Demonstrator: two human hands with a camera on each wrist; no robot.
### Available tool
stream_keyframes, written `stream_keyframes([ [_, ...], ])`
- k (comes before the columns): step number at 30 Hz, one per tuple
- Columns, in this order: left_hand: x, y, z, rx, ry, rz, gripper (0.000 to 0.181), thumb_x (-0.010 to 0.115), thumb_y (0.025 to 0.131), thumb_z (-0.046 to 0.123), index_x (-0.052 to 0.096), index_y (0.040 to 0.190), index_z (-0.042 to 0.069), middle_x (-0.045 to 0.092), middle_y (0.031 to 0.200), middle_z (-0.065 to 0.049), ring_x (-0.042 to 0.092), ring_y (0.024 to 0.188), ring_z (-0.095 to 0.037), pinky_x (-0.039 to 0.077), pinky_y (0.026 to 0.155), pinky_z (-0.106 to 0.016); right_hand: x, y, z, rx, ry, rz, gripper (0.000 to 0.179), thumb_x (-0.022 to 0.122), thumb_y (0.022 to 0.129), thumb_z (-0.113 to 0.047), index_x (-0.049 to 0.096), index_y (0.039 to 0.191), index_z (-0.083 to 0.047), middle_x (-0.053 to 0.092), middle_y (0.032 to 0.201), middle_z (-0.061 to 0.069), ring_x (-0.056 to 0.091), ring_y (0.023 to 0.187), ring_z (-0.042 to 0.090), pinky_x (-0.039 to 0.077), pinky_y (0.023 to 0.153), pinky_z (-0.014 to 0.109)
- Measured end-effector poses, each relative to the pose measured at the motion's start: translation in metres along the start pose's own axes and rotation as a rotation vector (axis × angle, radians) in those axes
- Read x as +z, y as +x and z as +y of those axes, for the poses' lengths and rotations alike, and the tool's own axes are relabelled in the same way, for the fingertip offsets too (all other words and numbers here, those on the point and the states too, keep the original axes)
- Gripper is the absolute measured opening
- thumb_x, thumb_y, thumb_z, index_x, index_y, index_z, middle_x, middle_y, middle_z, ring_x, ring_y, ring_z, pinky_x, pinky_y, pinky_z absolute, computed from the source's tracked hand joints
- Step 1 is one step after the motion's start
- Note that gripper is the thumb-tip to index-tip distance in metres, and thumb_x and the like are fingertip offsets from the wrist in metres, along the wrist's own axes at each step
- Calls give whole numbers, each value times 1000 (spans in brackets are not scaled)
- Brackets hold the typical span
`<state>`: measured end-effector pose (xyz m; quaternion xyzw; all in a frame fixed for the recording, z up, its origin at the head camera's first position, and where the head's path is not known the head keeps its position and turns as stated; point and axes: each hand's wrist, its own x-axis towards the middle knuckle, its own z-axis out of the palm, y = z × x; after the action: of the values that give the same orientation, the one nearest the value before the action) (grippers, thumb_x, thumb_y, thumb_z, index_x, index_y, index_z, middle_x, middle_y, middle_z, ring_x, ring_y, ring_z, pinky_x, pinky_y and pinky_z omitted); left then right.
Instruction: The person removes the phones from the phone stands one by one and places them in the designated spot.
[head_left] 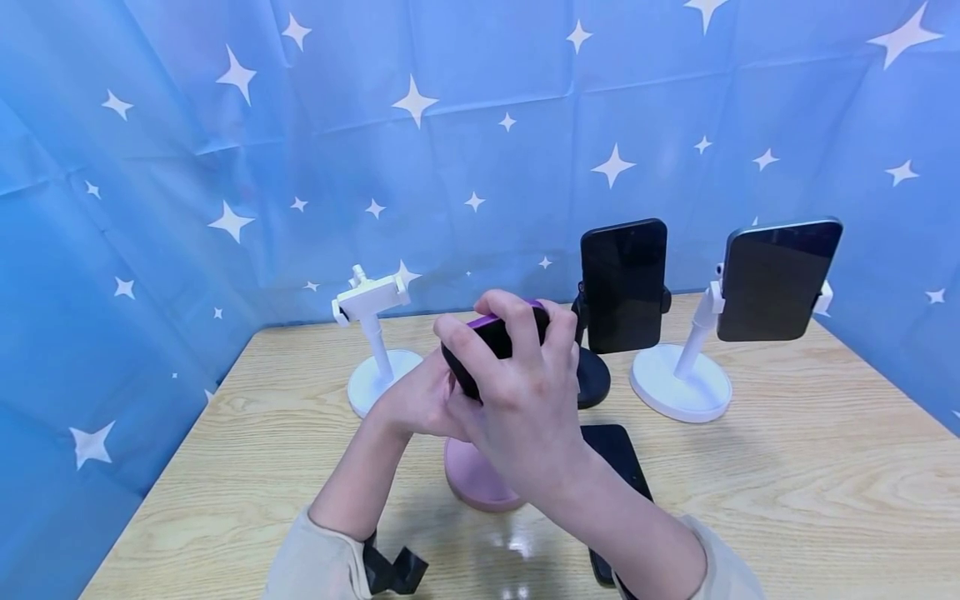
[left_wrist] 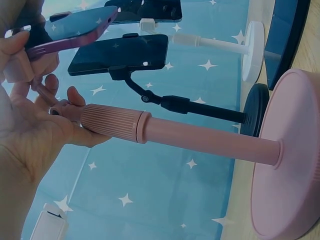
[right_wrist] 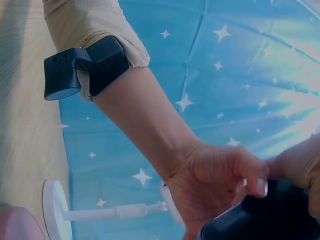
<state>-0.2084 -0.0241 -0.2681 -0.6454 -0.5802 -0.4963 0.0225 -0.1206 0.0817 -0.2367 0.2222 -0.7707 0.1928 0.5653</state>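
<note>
Both hands meet at the head of a pink phone stand point(left_wrist: 210, 140), whose round base rests on the table. My right hand point(head_left: 528, 400) grips a dark phone point(head_left: 495, 337) with a purple edge, fingers over its far side. In the left wrist view that phone point(left_wrist: 75, 31) lies slanted at the stand's pink clamp point(left_wrist: 19, 67). My left hand point(head_left: 423, 398) holds the stand around its upper neck, just above the ribbed collar point(left_wrist: 112, 121). The right hand hides most of the clamp in the head view.
A black stand holding a phone point(head_left: 624, 287) and a white stand holding another phone point(head_left: 780, 279) are at the back right. An unloaded white stand point(head_left: 378, 333) is at the back left. Another dark phone point(head_left: 618, 454) lies on the wooden table point(head_left: 810, 492), partly under the right forearm.
</note>
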Motion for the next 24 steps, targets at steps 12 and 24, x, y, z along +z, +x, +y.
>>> stream_keyframes([
  [12,-5,-5,3,-85,46,-46,66,71,58,7,42,116,-3,50,109,-14,51,96,-20,45,83,-33,-8,-1,2,16,108,-101,38,72,60,-4,61,95,-15,49,106,14,38,98,40,35,75,49],
  [24,-5,-5,-3,-116,-113,-55,69,75,67,26,40,119,-4,48,110,-15,50,99,-22,46,84,-37,-14,0,7,-9,217,-163,40,76,63,-12,59,99,-12,48,107,16,45,104,28,27,84,48],
])
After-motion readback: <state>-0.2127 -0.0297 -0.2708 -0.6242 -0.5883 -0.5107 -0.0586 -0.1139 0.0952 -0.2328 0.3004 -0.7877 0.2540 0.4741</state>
